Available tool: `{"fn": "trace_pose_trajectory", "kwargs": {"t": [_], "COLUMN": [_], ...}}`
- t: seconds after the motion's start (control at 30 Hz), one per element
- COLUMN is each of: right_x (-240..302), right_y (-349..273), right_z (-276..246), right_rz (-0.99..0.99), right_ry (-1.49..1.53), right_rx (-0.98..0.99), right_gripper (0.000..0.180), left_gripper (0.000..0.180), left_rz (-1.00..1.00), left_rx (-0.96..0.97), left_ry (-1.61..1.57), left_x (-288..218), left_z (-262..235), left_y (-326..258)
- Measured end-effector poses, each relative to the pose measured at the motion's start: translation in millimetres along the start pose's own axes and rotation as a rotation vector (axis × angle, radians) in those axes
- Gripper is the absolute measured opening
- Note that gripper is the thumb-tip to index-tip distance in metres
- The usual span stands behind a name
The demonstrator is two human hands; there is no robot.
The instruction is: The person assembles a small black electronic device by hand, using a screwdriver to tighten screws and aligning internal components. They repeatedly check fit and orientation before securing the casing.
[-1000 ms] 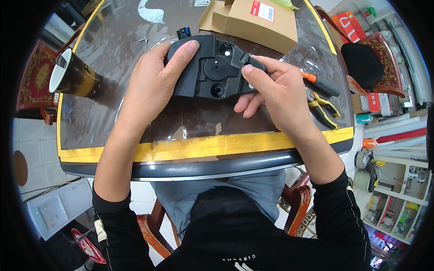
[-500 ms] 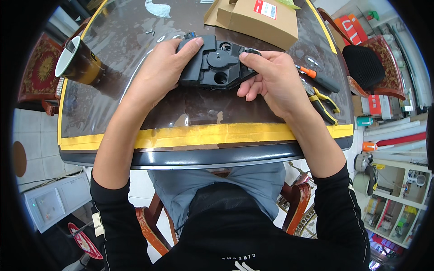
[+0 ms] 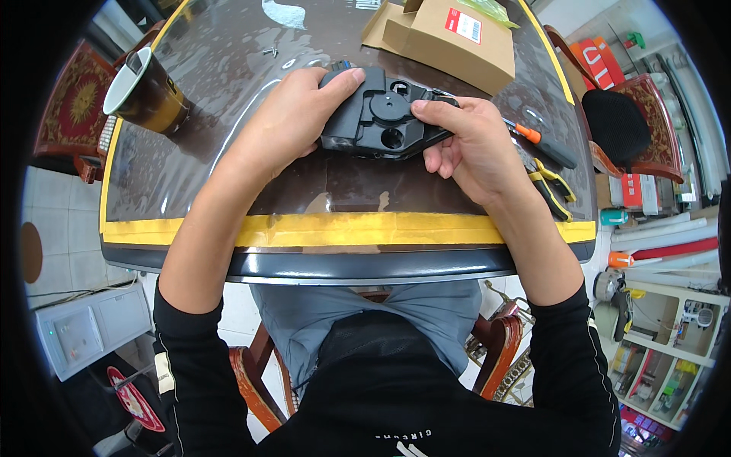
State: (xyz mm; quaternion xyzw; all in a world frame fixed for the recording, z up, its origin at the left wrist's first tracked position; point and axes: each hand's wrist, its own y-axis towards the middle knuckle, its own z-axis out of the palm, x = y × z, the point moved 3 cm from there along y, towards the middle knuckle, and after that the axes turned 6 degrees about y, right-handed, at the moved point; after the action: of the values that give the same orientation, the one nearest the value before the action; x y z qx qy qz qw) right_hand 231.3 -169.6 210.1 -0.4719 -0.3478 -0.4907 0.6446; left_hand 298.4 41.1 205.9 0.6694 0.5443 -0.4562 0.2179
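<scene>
- The dark glossy table (image 3: 228,183) has a yellow tape strip (image 3: 343,227) along its near edge; both forearms cross that strip from below.
- The left hand (image 3: 293,114) grips the left end of a black moulded plastic part with round holes (image 3: 381,114), thumb laid along its top edge, the other fingers wrapped under it and hidden.
- The right hand (image 3: 472,145) holds the part's right end, forefinger and thumb pinching it near a round boss, the remaining fingers curled beneath.
- The black part sits between the two hands, over the middle of the table; whether it rests on the surface or is lifted just clear, I cannot tell.
- Just right of the right hand lie an orange-handled screwdriver (image 3: 544,143) and yellow-and-black pliers (image 3: 552,190).
- At the far left stands a dark cup with a white inside (image 3: 145,87).
- At the far edge lies a brown cardboard box (image 3: 449,38).
</scene>
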Motion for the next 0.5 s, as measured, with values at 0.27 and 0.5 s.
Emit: {"fn": "trace_pose_trajectory", "kwargs": {"t": [0.27, 0.5], "right_x": [2, 3], "right_y": [-1, -2], "right_z": [-1, 1], "right_rz": [0.014, -0.015], "right_ry": [0.016, 0.000], "right_rx": [0.007, 0.008], "right_gripper": [0.026, 0.026], "left_gripper": [0.055, 0.057], "left_rz": [-0.008, 0.005], "left_rx": [0.049, 0.031], "left_ry": [-0.004, -0.010], "left_x": [-9, -14], "left_z": [-4, -4], "left_y": [-7, -11]}}
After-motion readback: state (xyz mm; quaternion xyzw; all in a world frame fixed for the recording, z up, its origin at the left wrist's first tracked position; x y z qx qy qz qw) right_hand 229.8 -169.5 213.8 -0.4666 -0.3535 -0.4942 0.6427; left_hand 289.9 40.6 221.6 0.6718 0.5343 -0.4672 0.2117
